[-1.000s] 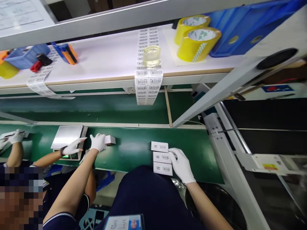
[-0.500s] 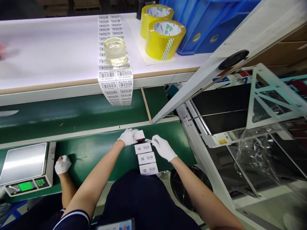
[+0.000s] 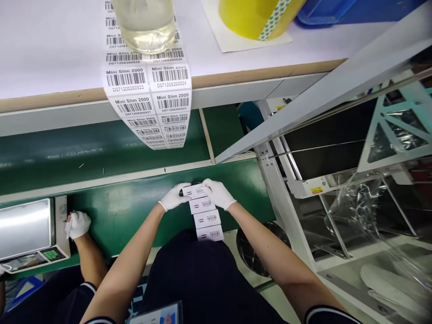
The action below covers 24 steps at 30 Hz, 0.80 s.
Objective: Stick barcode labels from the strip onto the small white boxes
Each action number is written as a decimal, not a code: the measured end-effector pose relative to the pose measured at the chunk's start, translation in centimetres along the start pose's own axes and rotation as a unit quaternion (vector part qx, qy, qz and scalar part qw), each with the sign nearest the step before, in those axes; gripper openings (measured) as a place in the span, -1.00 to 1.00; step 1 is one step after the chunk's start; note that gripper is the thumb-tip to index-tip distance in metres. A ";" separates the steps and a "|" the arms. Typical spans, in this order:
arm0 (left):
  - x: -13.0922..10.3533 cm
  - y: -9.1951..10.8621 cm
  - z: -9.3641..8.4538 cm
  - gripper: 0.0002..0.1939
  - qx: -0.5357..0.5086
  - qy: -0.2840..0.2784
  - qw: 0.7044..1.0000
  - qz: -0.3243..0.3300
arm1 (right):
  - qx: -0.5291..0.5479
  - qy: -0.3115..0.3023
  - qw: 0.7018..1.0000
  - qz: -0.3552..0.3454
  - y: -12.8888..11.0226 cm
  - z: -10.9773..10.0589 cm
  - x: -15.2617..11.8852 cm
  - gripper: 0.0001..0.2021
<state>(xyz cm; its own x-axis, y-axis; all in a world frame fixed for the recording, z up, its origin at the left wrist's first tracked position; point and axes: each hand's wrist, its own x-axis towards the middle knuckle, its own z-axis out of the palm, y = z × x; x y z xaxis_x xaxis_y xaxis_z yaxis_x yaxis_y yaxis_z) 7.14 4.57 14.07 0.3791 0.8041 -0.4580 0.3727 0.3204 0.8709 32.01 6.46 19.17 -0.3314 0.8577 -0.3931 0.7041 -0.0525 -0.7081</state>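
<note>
Nearest the body: a row of small white cardboard boxes with barcode labels on top, lying on the green conveyor belt. Three boxes sit one behind the other, edges touching, the closest at the belt's near edge.

At the far end of the row, a fourth small white labelled box. Left hand, in a white glove, has its fingers closed on the box's left end. Right hand, also gloved, grips its right end. The two hands are close together, clamped on this one box from opposite sides; it touches the next box in the row.

To the left, a co-worker's white-gloved hand rests on the belt just beside a steel-topped weighing scale with a green display.

Farther off, above the belt, a white counter. A sheet of barcode stickers printed "Mini Slim 2000" hangs over its front edge, held down by a clear tape roll. Right of it, a yellow tape roll.
</note>
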 end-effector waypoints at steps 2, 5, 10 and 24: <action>0.1 0.1 0.0 -0.29 -0.007 -0.003 1.000 -0.009 | -0.019 0.002 1.000 -0.004 0.1 0.3 0.2 -0.86; 0.2 0.1 -0.1 -0.29 -0.009 -0.007 1.000 -0.014 | -0.051 0.018 0.998 -0.010 0.2 0.8 0.1 -0.86; 0.2 0.1 -0.1 -0.29 -0.004 -0.006 1.000 -0.007 | -0.100 0.028 0.995 -0.013 0.4 1.5 -0.1 -0.82; 0.2 0.2 -0.1 -0.29 -0.007 -0.020 1.000 -0.006 | -0.261 0.012 0.963 0.058 -1.9 1.6 -0.4 -0.74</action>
<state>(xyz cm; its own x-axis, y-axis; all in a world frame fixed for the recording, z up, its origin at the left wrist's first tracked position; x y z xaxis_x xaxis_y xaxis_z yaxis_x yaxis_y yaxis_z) 7.21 4.87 14.12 0.4074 0.7800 -0.4750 0.3665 0.3367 0.8673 29.77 5.38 19.73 -0.2210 0.8733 -0.4342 0.9577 0.1101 -0.2659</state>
